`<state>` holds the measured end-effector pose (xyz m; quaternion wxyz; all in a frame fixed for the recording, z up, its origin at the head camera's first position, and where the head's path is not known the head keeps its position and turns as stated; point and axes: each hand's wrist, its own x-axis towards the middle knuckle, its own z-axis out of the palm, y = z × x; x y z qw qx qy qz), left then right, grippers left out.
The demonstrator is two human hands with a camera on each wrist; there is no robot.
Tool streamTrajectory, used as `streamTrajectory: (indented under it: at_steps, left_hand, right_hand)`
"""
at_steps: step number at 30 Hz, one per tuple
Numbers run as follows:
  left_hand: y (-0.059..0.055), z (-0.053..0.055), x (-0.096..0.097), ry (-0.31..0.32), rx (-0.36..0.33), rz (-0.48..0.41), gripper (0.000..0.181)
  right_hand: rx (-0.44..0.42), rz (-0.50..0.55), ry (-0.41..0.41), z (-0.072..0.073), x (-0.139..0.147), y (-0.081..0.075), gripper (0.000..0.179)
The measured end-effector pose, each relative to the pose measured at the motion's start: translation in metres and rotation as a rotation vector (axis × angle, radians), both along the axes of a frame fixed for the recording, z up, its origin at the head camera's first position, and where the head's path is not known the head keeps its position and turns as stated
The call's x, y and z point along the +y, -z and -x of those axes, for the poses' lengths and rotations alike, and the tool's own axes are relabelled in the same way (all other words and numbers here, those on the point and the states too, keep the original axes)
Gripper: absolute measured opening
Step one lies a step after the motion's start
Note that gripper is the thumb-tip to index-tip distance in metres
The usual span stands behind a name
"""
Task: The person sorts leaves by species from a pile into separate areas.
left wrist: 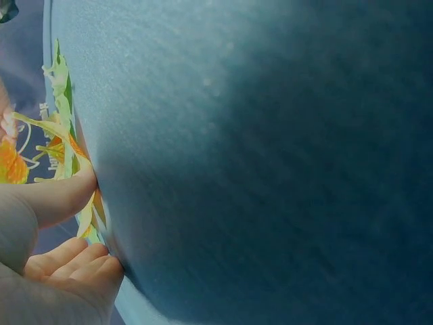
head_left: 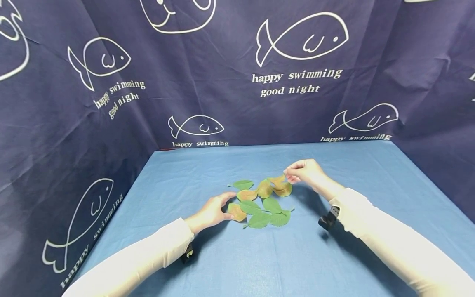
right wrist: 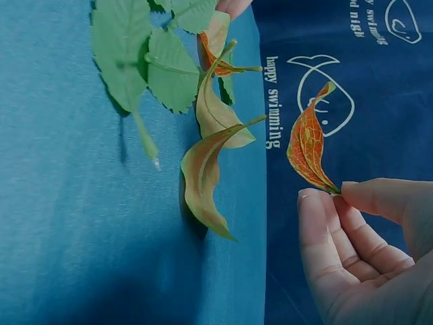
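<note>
My right hand [head_left: 307,171] pinches the stem end of an orange-yellow leaf [right wrist: 308,143] between thumb and fingers, raised above the blue cloth in the right wrist view. Just below it lies a curled yellow-brown leaf [right wrist: 203,179]. My left hand [head_left: 212,211] rests low at the left of the leaf group, thumb and fingers apart. Its thumb is right at the edge of a yellow-orange leaf [head_left: 236,212], and its fingertips reach another yellow leaf [head_left: 246,195]. A further yellow leaf [head_left: 265,189] lies between the hands.
Several green leaves [head_left: 259,220] with toothed edges lie in front of the yellow ones, and one green leaf [head_left: 243,185] sits behind. Blue cloth [head_left: 259,264] covers the table. Dark blue curtains [head_left: 237,82] printed with white fish stand at the back and sides.
</note>
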<state>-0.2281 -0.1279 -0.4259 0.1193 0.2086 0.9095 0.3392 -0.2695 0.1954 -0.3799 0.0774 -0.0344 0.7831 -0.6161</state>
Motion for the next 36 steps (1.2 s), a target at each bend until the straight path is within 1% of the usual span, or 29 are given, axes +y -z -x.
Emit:
streamTrajectory:
  at_steps: [4,6,12,17,20,23,26,29,33,36]
  left_hand:
    - [-0.002,-0.001,0.000,0.008,-0.003,-0.006,0.069]
    - [-0.001,-0.001,0.000,0.017,0.008,-0.007,0.069]
    - [0.001,-0.001,0.000,0.009,-0.006,-0.004,0.070]
    - [0.001,0.000,0.000,0.017,0.002,0.010,0.070]
    - [0.000,0.000,0.000,0.012,-0.001,0.009,0.070]
    - [-0.001,0.001,-0.001,0.015,0.010,0.016,0.070]
    - [-0.001,0.001,-0.003,0.018,0.011,0.040,0.070]
    - [-0.001,0.002,-0.003,0.025,0.012,0.064,0.071]
    - [-0.001,0.002,-0.003,0.020,0.010,0.062,0.071]
    - [0.000,0.001,-0.002,0.018,0.007,0.051,0.071]
  right_hand:
    - [-0.002,-0.012,0.017,0.009,-0.006,-0.002,0.032]
    - [-0.001,-0.011,0.025,0.015,-0.009,-0.002,0.032]
    - [0.000,-0.010,0.050,0.031,-0.018,-0.002,0.031]
    - [0.004,-0.014,0.078,0.044,-0.024,-0.004,0.029]
    - [0.020,-0.038,0.091,0.053,-0.026,-0.004,0.028]
    - [0.035,-0.066,0.104,0.063,-0.030,-0.003,0.026]
    - [0.049,-0.083,0.120,0.074,-0.032,-0.002,0.024]
    - [0.051,-0.049,0.149,0.083,-0.034,-0.002,0.024]
    - [0.019,0.077,0.205,0.094,-0.038,-0.004,0.026]
    - [-0.030,0.167,0.257,0.101,-0.041,-0.004,0.029]
